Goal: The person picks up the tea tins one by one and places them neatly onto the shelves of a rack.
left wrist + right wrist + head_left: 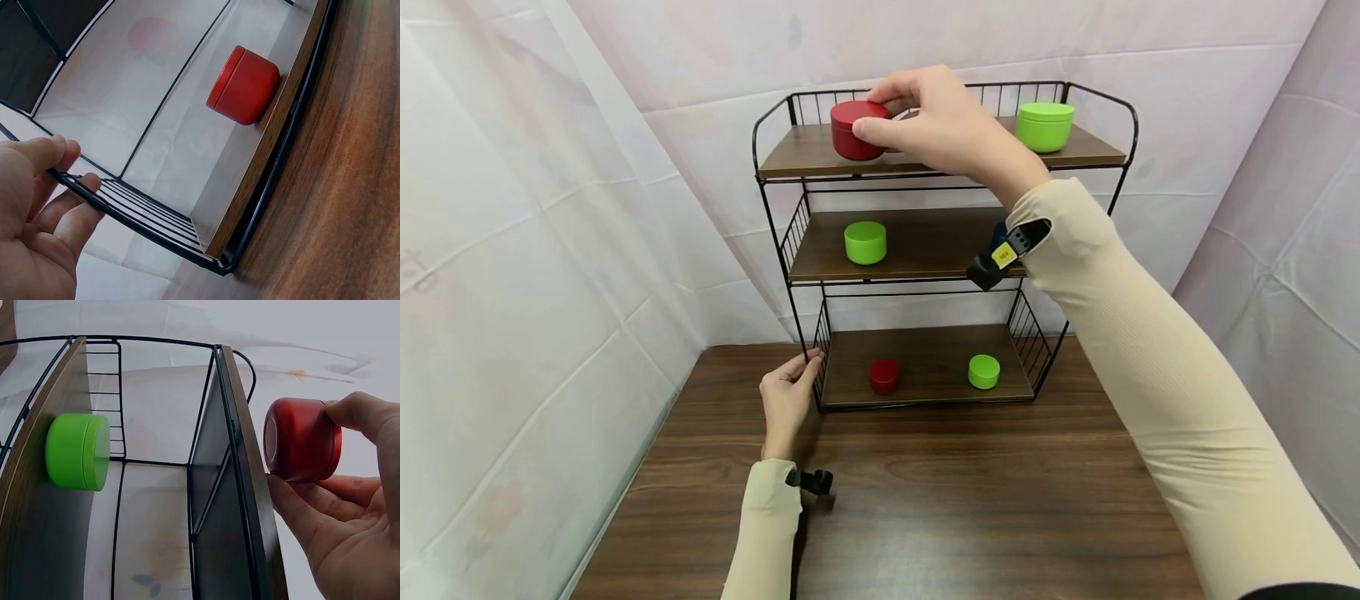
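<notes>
Between thumb and fingers, my right hand (pixel 943 125) holds a round red tin (pixel 852 137) at the left part of the top shelf (pixel 805 154). In the right wrist view the red tin (pixel 300 439) appears just off the shelf board, its lid gripped near the rim. Low on the left, my left hand (pixel 788 400) pinches the black wire side of the rack (pixel 786 292). The left wrist view shows the thumb and fingers (pixel 75 209) around that wire. Another red tin (pixel 883 377) sits on the bottom shelf (pixel 932 346).
A green tin (pixel 1045 127) stands at the top shelf's right, another green tin (pixel 866 242) on the middle shelf's left, and a small green tin (pixel 983 372) at the bottom right. A dark blue item (pixel 998 236) is partly hidden behind my right wrist. The rack stands on a wooden table (pixel 962 492).
</notes>
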`<action>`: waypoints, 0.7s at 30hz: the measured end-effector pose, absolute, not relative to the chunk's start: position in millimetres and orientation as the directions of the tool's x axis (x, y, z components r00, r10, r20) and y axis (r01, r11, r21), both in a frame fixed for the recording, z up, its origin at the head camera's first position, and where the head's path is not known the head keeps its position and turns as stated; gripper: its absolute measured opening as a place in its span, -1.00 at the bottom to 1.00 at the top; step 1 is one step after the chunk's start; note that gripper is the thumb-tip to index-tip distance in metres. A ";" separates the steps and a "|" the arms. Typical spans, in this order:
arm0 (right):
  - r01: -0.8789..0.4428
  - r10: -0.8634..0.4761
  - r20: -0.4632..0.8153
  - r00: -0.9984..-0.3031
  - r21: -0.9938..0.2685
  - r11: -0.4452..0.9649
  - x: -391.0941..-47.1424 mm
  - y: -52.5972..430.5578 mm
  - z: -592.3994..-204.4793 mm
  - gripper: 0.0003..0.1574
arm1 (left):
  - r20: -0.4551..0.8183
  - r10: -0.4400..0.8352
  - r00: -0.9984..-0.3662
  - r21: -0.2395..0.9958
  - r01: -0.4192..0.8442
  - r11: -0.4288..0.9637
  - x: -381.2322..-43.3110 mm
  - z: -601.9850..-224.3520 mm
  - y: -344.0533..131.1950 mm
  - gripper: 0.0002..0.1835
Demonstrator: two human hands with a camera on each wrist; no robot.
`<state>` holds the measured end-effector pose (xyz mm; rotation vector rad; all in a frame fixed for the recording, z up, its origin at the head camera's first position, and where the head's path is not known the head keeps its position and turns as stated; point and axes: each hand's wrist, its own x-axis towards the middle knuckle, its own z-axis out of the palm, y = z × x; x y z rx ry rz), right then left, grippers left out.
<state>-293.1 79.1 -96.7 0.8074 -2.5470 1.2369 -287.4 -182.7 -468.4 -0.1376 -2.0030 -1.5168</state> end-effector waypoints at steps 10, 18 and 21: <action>-0.525 -0.350 0.392 -0.851 -0.666 0.530 -303.2 73.4 -98.8 -0.45 | 0.526 -0.266 -0.807 0.834 0.429 0.348 -289.0 -468.8 -182.1 -0.79; -0.482 -0.314 0.366 -0.876 -0.646 0.592 -308.6 71.3 -100.4 -0.40 | 0.522 -0.268 -0.810 0.836 0.424 0.347 -288.9 -468.7 -181.7 -0.77; -0.488 -0.320 0.368 -0.873 -0.635 0.598 -309.4 71.3 -100.6 -0.37 | 0.525 -0.270 -0.807 0.835 0.428 0.346 -289.2 -468.6 -181.8 -0.79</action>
